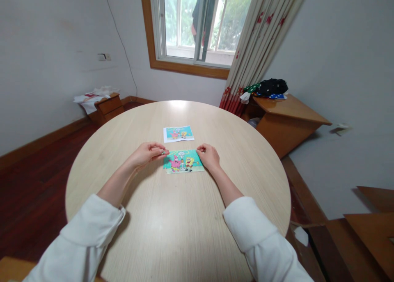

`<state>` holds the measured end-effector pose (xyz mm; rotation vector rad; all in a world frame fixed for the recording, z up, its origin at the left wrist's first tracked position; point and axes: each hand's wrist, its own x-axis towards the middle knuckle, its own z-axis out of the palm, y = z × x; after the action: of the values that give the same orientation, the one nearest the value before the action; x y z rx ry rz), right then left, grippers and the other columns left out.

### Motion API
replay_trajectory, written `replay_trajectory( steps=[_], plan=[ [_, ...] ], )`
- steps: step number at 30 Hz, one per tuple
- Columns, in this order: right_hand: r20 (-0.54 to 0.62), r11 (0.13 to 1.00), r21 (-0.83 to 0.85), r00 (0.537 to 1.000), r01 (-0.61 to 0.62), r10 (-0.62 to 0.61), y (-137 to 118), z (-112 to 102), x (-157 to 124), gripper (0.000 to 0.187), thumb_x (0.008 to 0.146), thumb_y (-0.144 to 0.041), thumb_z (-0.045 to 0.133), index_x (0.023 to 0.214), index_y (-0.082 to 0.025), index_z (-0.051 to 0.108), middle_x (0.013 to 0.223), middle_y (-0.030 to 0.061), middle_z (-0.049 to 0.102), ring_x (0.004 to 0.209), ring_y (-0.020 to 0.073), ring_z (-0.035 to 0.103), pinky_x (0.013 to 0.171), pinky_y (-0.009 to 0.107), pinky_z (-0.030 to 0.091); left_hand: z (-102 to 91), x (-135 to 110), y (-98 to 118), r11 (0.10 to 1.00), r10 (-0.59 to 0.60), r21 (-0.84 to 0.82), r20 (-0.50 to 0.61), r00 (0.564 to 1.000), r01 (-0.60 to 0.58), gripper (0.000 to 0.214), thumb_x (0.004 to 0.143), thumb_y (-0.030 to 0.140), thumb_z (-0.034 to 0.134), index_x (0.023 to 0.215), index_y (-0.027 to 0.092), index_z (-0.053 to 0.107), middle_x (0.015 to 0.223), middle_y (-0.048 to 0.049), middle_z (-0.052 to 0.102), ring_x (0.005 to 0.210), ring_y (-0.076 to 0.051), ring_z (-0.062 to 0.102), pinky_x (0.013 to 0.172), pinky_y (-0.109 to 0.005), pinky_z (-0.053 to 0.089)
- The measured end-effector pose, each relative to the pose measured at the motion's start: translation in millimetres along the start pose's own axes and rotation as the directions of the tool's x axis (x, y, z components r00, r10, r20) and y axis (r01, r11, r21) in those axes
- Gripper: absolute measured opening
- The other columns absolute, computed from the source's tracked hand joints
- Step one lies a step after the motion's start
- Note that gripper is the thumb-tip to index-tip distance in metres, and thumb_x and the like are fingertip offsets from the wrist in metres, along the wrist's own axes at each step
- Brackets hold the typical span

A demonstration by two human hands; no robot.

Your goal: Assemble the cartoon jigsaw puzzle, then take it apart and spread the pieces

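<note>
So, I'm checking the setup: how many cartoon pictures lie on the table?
2: the nearer picture, between the left hand and right hand, and the white-edged sheet just beyond it. Any underneath would be hidden.

Round table (172,228), pale wood-grain top, light glare near its twelve o'clock edge; clock positions below read from its middle.
Twelve o'clock: sliding window (184,23), wooden surround; a dark hanging shape (200,15) beyond the glass, indistinct.
One o'clock: cream curtain (249,48), red flower motifs, red lower band.
Two o'clock: brown wooden cabinet (286,128), topped by a cloth heap (272,88) in black, green and blue, partly white-dotted.
Nine o'clock: dark red floor (30,204).
Ten o'clock: small wooden drawer unit (111,107), whitish sheets (92,98) draped over its top.
Eleven o'clock: wall socket (104,57), pale; thin cable (121,40) down the white wall (61,27).
</note>
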<state>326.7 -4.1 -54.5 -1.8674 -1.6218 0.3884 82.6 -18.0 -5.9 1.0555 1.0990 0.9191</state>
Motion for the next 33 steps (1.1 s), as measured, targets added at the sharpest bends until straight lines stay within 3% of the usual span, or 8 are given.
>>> replay_trajectory(
  steps=[6,9,18,22,26,33],
  plan=[
    [-0.008,1.000,0.007,1.000,0.008,-0.008,1,1,0,0.009,0.076,-0.024,0.059,0.077,-0.022,0.067,0.081,-0.0008,0.068,0.078,0.0140,0.058,0.060,0.023,0.036,3.1,-4,3,0.999,-0.019,0.042,-0.020,1.000,0.020,0.024,0.070,0.014,0.072,0.089,0.013,0.058,0.072,-0.0061,0.070,0.067,-0.015,0.067,0.073,-0.031,0.055],
    [-0.009,1.000,0.006,1.000,0.015,-0.015,1,1,-1,0.009,0.076,-0.023,0.058,0.077,-0.022,0.067,0.082,-0.0011,0.068,0.078,0.0139,0.058,0.059,0.023,0.036,1.5,-3,4,0.993,0.002,0.119,-0.023,1.000,0.000,0.020,0.069,0.019,0.073,0.081,0.013,0.058,0.061,-0.0025,0.065,0.056,-0.012,0.062,0.065,-0.028,0.053],
    [-0.001,1.000,0.001,1.000,0.007,-0.007,-2,-1,-1,0.010,0.076,-0.024,0.058,0.077,-0.022,0.068,0.082,-0.0009,0.068,0.078,0.0141,0.059,0.060,0.023,0.037,-4.7,-4,3,0.920,0.142,0.357,0.079,0.987,-0.162,0.021,0.058,0.030,0.075,0.061,0.014,0.061,0.054,0.0028,0.055,0.050,-0.006,0.046,0.049,-0.020,0.035],
    [0.002,1.000,0.005,1.000,0.005,-0.005,-2,-1,-1,0.010,0.076,-0.024,0.058,0.078,-0.023,0.068,0.081,-0.0009,0.069,0.078,0.0139,0.059,0.061,0.023,0.038,-7.6,-5,6,0.914,0.125,0.374,0.116,0.985,-0.159,0.022,0.059,0.032,0.075,0.062,0.015,0.061,0.054,0.0027,0.056,0.050,-0.008,0.047,0.051,-0.021,0.037],
    [0.006,1.000,0.008,1.000,0.001,-0.001,-1,-1,-1,0.011,0.076,-0.024,0.058,0.077,-0.023,0.069,0.080,-0.0012,0.069,0.077,0.0139,0.059,0.060,0.023,0.038,-9.8,-6,6,0.942,0.071,0.314,0.156,0.985,-0.117,0.025,0.059,0.033,0.077,0.067,0.014,0.061,0.061,-0.0011,0.063,0.059,-0.011,0.057,0.063,-0.026,0.047],
    [0.000,1.000,0.007,1.000,-0.004,0.004,-2,0,-1,0.010,0.076,-0.024,0.058,0.076,-0.022,0.068,0.079,-0.0011,0.068,0.076,0.0137,0.059,0.060,0.023,0.037,-9.0,-8,7,0.970,0.038,0.234,0.136,0.990,-0.069,0.025,0.060,0.024,0.076,0.078,0.015,0.062,0.066,-0.0006,0.064,0.068,-0.015,0.064,0.073,-0.032,0.050]
  ],
)
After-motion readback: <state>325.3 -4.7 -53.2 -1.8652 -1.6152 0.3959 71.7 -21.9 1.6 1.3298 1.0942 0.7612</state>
